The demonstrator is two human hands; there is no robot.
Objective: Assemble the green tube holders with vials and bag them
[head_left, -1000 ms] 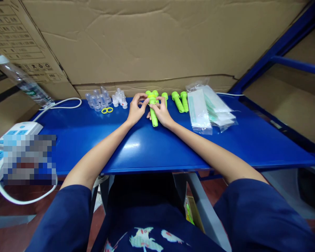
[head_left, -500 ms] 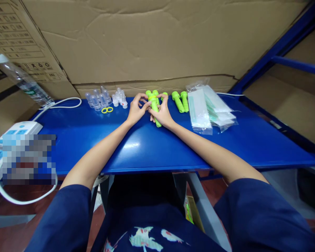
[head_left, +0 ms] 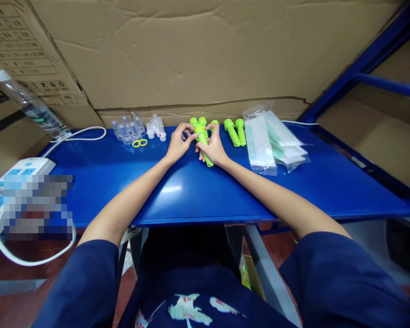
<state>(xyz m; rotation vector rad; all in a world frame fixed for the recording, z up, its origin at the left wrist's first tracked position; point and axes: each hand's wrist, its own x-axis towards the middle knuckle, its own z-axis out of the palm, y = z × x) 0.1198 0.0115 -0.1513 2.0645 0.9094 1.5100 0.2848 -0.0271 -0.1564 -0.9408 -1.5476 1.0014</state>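
A lime-green toy flashlight (head_left: 202, 136) is held tilted over the blue table, its wide head away from me. Around that head sits a yellow ring (head_left: 199, 128). My right hand (head_left: 213, 148) is closed round the flashlight's body, with the thumb along it and the index finger curled up by the head. My left hand (head_left: 180, 142) is bent in from the other side, its thumb and fingers closed at the head and ring. More green flashlights lie just behind my hands, partly hidden. Two loose yellow rings (head_left: 140, 143) rest left of my left hand.
Several clear plastic caps (head_left: 134, 130) and white-based clear parts (head_left: 156, 128) stand at the back left. Two green flashlights (head_left: 234, 133) lie right of my hands, beside plastic-bagged white cards (head_left: 260, 142). A power strip (head_left: 27, 171) and a water bottle (head_left: 37, 114) are at left. Cardboard (head_left: 191, 54) walls the back.
The flashlight has tilted slightly, its lower end shifting a little right. My right hand has moved slightly with it; my left hand stays at the head.
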